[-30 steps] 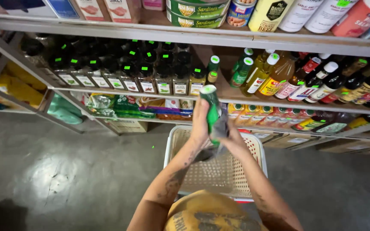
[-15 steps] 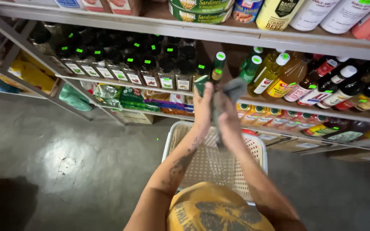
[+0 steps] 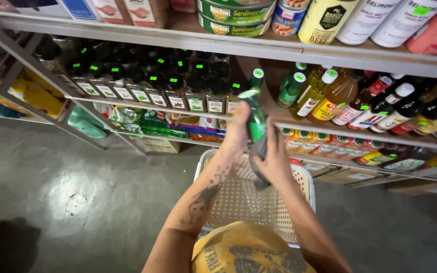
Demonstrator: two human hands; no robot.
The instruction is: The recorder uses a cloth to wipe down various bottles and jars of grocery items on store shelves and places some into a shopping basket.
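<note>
1. Your left hand [image 3: 236,132] is raised in front of the middle shelf [image 3: 330,126], with its fingers wrapped around the left side of a green bottle [image 3: 255,117].
2. Your right hand [image 3: 274,157] presses a grey cloth [image 3: 260,151] against the lower part of that same bottle, its fingers closed over the cloth.
3. The green bottle stands nearly upright between your two hands, its cap end uppermost and tilted slightly left, held in the air just in front of the shelf edge and above the basket.
4. A white plastic basket [image 3: 307,187] sits below your forearms, close to the shelf unit.
5. On the middle shelf behind your hands you see a row of dark bottles [image 3: 142,81] to the left and more green bottles [image 3: 292,88] just to the right.
6. Further right on that shelf stand amber bottles [image 3: 337,96] with pale caps.
7. The top shelf carries flat tins [image 3: 236,15] directly above your hands.
</note>
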